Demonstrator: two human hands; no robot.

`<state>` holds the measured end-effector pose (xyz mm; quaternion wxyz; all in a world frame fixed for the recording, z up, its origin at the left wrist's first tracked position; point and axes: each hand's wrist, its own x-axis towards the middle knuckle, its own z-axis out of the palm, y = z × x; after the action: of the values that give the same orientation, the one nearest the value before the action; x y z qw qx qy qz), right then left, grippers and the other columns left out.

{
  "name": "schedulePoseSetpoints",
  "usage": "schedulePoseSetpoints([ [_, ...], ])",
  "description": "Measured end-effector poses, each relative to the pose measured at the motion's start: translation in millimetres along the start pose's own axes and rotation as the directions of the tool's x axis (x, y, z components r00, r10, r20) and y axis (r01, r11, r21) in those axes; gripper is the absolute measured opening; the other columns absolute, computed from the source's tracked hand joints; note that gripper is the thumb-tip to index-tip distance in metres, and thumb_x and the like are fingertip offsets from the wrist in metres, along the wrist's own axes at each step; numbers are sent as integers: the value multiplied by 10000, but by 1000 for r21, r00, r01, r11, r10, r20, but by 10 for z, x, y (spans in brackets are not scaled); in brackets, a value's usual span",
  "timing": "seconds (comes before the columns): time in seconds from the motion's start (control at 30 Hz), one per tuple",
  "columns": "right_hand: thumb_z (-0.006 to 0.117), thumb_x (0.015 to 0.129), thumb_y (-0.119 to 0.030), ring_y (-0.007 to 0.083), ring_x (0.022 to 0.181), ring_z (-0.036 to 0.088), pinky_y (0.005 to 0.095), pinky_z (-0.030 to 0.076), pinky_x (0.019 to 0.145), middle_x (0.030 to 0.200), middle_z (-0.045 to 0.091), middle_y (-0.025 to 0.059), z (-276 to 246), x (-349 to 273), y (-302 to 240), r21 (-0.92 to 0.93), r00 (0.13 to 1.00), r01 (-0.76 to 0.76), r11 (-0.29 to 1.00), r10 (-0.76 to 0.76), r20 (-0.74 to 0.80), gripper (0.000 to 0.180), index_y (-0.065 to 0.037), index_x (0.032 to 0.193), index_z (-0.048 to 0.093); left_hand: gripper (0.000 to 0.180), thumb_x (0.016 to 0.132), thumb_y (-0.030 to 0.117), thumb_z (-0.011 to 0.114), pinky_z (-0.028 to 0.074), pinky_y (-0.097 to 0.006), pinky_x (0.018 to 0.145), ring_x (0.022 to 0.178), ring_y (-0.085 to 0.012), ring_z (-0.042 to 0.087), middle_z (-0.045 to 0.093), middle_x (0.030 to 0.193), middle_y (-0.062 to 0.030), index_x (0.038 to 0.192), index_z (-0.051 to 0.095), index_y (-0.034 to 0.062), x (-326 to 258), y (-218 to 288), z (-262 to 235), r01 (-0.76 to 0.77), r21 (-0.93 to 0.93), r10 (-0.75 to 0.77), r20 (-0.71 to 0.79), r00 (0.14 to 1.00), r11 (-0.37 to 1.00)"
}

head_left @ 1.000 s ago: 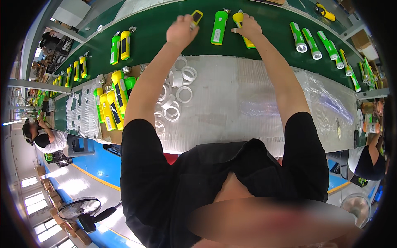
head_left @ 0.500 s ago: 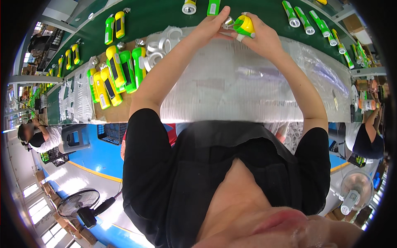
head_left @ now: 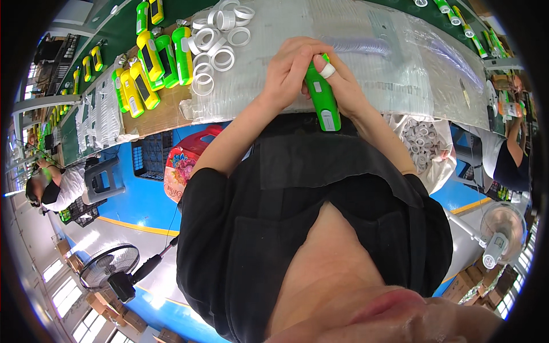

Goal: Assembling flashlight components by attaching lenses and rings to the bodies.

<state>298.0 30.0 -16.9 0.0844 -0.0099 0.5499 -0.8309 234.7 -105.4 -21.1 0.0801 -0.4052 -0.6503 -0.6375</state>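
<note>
While nothing on the far left is within reach, it sets the bounds: a seated person (head_left: 54, 186) works at a neighbouring station, and a floor fan (head_left: 106, 266) stands on the blue floor below. Nearer, a cluster of yellow and green torches (head_left: 151, 60) lies on the desk (head_left: 166, 114), just beside a heap of white rings (head_left: 214, 40) resting on clear plastic sheeting (head_left: 377, 51).

Against the front edge of that sheeting, the left hand (head_left: 289, 71) curls its fingers around the upper end of a green torch (head_left: 323, 97), pressed close against the right hand. The torch's long axis runs from the far head end down toward the person's chest, tilted slightly rightward, its lower end hanging free over the black shirt. The right hand (head_left: 346, 86) wraps the body from the other side, one taped fingertip (head_left: 327, 70) laid on top. Both hands touch it equally; neither is nearer.

Open sheeting lies beyond the hands. To the right, a bag of more rings (head_left: 423, 143) sits below the desk edge, and a co-worker's arm (head_left: 512, 140) shows at the rim.
</note>
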Motion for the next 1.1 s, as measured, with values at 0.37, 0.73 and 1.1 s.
schedulePoseSetpoints([
  [0.37, 481, 991, -412, 170, 727, 580, 306, 479, 647, 920, 594, 110, -311, -201, -32, -11, 987, 50, 999, -51, -153, 472, -67, 1312, 442, 470, 932, 343, 610, 419, -393, 1011, 1201, -326, 531, 571, 1295, -178, 1277, 574, 26, 238, -605, 114, 109, 321, -129, 43, 991, 941],
  [0.73, 491, 990, -357, 167, 710, 580, 301, 478, 630, 897, 600, 118, -417, -279, -64, -57, 977, 75, 996, -85, -193, 432, -46, 1290, 482, 486, 816, 370, 731, 434, -388, 929, 1058, -294, 543, 617, 1084, -101, 1220, 637, 115, 301, -941, 101, 48, 395, -141, 209, 968, 918],
  [1.1, 574, 970, -308, 154, 728, 610, 281, 502, 625, 885, 615, 89, -214, -105, -77, -124, 991, 126, 984, -131, -38, 429, -34, 1286, 477, 371, 1001, 311, 455, 384, -399, 973, 1126, -302, 492, 550, 1232, -108, 1244, 638, 98, 40, -37, -22, -115, 201, 72, 206, 976, 973],
])
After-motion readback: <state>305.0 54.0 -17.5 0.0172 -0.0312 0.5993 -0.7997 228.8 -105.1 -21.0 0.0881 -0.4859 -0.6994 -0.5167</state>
